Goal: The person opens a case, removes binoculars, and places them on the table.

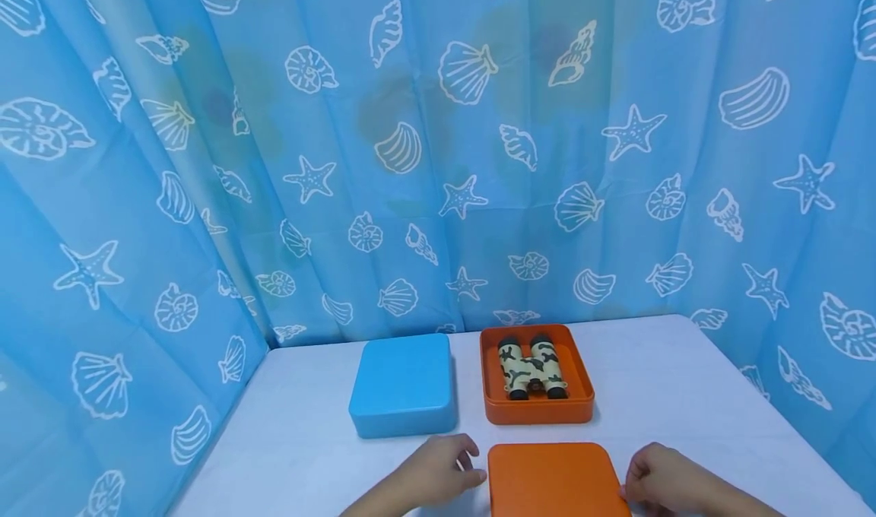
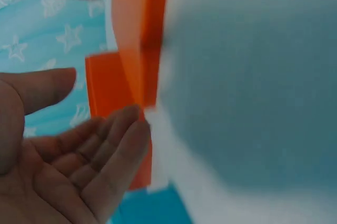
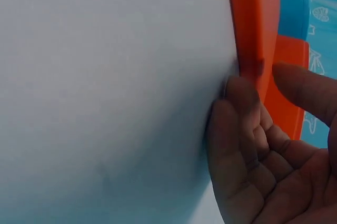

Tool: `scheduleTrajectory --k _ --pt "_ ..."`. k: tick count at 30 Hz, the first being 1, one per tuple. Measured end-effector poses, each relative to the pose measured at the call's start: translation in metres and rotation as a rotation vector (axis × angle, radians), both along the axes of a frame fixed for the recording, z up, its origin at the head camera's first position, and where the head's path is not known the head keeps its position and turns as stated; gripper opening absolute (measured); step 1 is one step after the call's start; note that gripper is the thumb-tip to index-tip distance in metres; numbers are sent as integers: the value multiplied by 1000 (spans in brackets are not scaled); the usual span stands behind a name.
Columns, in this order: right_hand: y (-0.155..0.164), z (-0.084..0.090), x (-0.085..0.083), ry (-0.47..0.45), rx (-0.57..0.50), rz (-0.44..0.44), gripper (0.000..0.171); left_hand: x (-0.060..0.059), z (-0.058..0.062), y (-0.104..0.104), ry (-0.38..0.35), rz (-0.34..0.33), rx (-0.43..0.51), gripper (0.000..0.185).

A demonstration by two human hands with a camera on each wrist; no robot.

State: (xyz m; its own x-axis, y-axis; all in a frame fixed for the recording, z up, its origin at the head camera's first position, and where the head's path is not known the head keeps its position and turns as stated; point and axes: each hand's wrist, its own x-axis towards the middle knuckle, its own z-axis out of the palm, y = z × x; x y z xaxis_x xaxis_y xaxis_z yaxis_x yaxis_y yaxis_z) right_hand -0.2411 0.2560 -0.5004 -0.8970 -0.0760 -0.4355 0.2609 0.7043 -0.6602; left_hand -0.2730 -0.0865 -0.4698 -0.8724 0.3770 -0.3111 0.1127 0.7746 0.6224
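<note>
smooth matt plastic lid (image 1: 556, 477), printed cloth curtain (image 1: 205, 160)

A blue box (image 1: 404, 384) sat shut on the white worktop (image 1: 684, 395), toward ten o'clock from the middle of the surface. At its three o'clock side, just apart, stood an open orange tray (image 1: 537, 410) with camouflage binoculars (image 1: 532, 367) lying inside, their lenses pointing toward twelve and six o'clock. A blue curtain (image 1: 438, 144) printed with white shells and starfish hung behind the worktop and along its nine and three o'clock edges.
</note>
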Motion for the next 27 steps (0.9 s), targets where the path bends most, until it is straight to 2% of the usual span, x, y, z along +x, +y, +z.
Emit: scheduleTrajectory --k 4,8,12,17,21,27 --pt "-1 13 -13 151 129 74 16 -16 6 1 243 -110 -66 29" --pt "-6 35 -30 296 262 108 21 -30 7 9 449 -173 -185 38" --pt "-16 52 -41 386 348 129 32 -43 4 15 585 -213 -283 43" --pt "-28 60 -48 506 431 200 43 -58 1 26 734 -288 -387 47" --pt "-34 61 -59 602 469 245 43 -72 0 36 789 -296 -457 64" --pt "-48 55 -82 651 468 275 42 -89 -8 43 729 -207 -485 98"
